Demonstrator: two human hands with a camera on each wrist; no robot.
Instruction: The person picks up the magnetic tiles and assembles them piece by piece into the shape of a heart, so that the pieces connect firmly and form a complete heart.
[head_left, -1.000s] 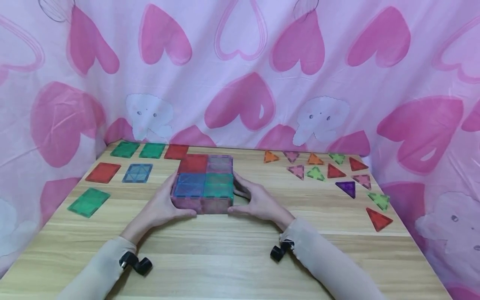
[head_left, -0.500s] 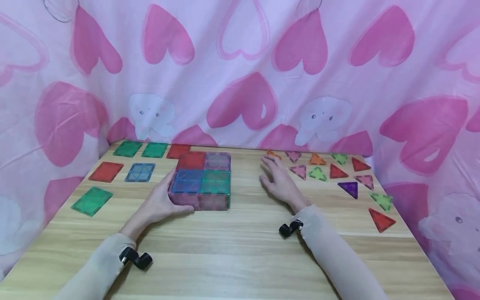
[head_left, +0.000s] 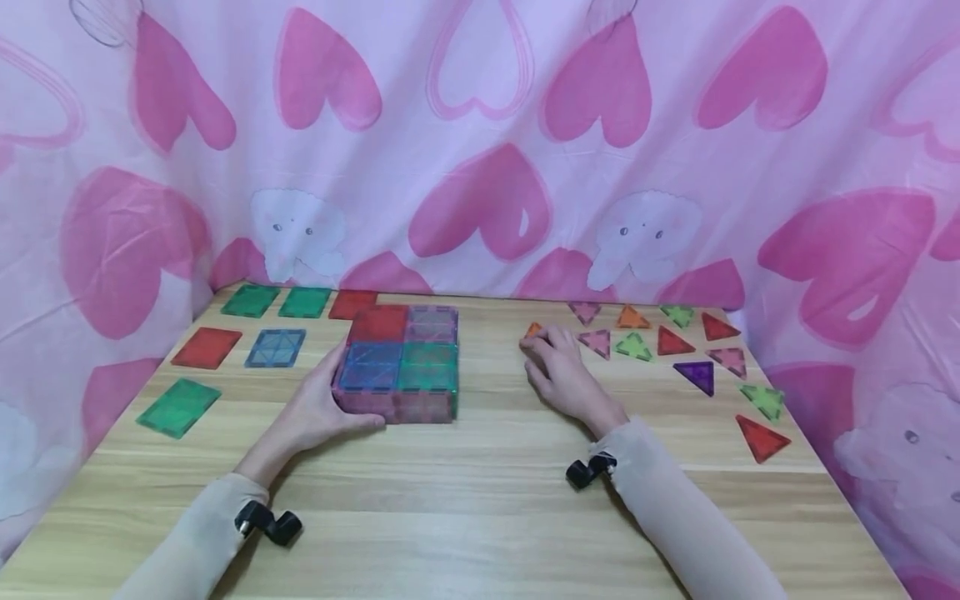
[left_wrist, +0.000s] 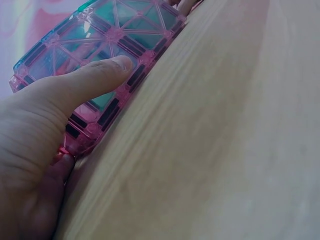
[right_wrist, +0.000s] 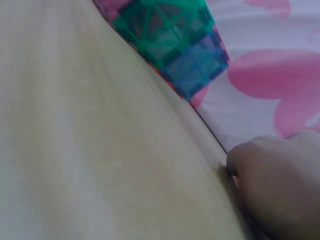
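Head view: wooden table (head_left: 465, 492), heart-print curtain (head_left: 480, 150); left hand (head_left: 315, 412) grips tile box (head_left: 397, 362), right hand (head_left: 558, 371) pinches orange triangle (head_left: 532, 330).

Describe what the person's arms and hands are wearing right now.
Both hands, the left hand and the right hand, are bare. Each arm wears a beige long sleeve down to the wrist, with a small black camera mount clipped at each cuff.

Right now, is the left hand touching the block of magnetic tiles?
Touching. The left wrist view shows the left hand with its thumb laid on the pink side of the tile block; the head view agrees.
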